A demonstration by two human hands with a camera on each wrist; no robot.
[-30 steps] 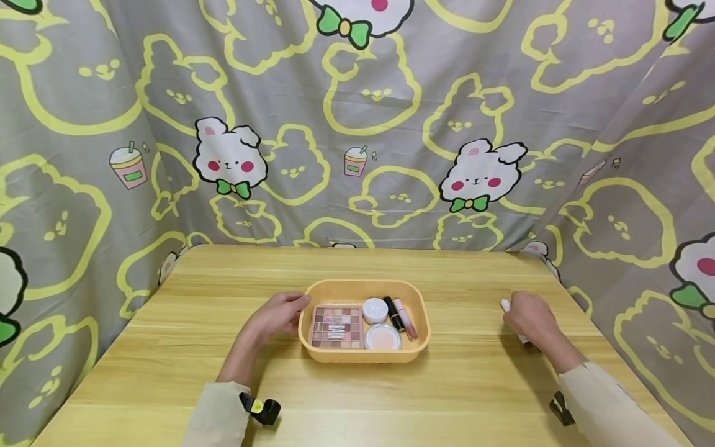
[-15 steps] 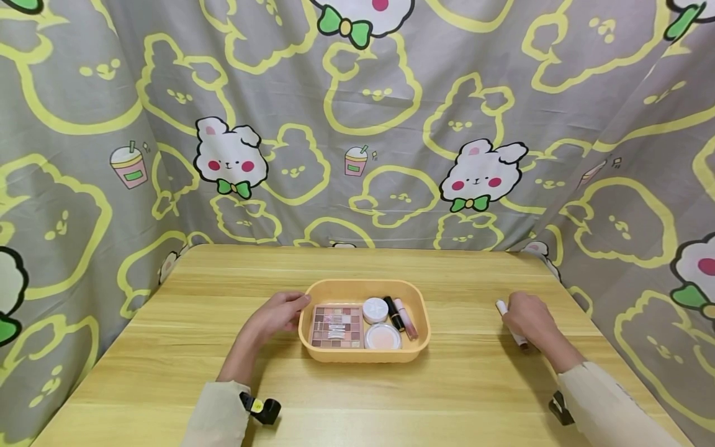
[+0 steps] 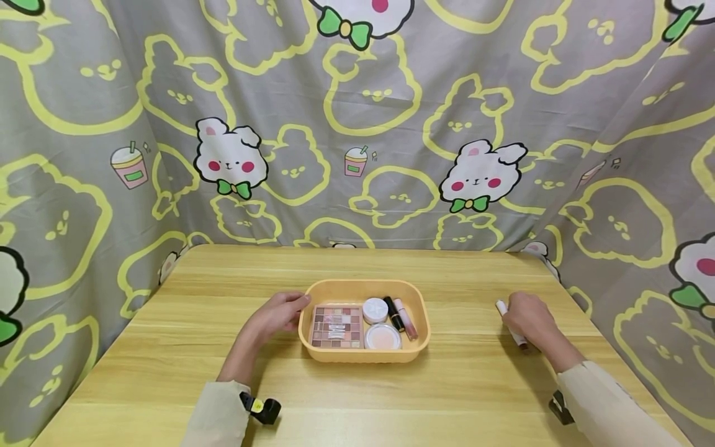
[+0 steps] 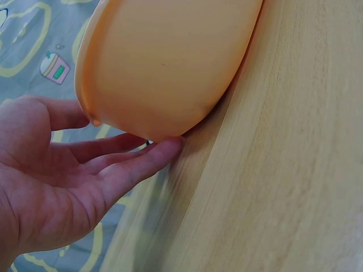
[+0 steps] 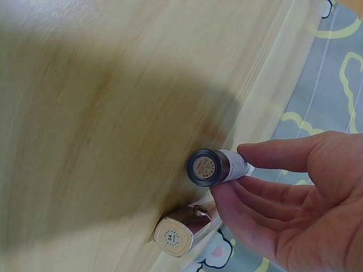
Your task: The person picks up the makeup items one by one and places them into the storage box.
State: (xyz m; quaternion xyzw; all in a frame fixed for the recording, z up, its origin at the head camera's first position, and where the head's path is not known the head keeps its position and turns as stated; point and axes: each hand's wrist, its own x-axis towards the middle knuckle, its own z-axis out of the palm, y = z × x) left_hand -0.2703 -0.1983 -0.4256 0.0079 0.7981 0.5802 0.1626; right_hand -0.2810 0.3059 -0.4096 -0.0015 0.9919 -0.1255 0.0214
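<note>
My left hand (image 3: 277, 313) holds the left end of an orange plastic basket (image 3: 365, 356). In the left wrist view, the thumb is at the basket's rim and the fingers lie against the wall (image 4: 164, 68). To the right of the basket, my right hand (image 3: 530, 316) pinches a slim white tube (image 3: 511, 323), apparently lip gloss. The right wrist view shows its dark round end (image 5: 204, 168) with a brown label, between thumb and fingers. A second tube, with a cream squarish end (image 5: 174, 235) marked 04, lies on the table right beside it; the head view hides it.
In the basket lie an eyeshadow palette (image 3: 336, 327), a white round jar (image 3: 375, 310), a round powder compact (image 3: 382, 337), a black lipstick (image 3: 394, 314) and a pink lip gloss (image 3: 405, 320). Patterned curtains (image 3: 357, 155) surround the wooden table (image 3: 391, 403).
One second ago the white tube was mostly hidden behind my right hand; it now shows along the hand's left side. My left hand and the basket have stayed in place.
</note>
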